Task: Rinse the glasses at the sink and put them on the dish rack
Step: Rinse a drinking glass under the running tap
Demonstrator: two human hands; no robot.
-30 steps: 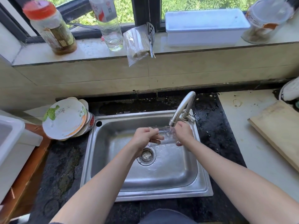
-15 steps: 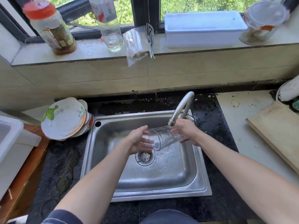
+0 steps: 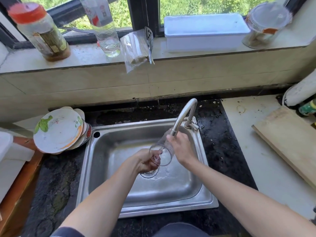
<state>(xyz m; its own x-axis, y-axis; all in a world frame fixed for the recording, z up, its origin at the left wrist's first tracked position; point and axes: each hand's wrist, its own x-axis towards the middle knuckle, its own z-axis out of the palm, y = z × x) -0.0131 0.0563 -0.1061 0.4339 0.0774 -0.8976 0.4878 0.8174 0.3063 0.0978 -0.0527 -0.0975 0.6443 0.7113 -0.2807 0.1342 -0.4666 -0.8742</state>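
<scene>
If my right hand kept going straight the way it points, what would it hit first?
Probably the faucet spout, just past the right hand, which grips the glass; depth is unclear.

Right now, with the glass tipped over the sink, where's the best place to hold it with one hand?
Wrap the side wall near the base, coming from the right, where the right hand grips it. The glass lies tilted, base up by the tap and open mouth toward you, so the round wall probably offers a fuller hold than the rim the left hand pinches.
</scene>
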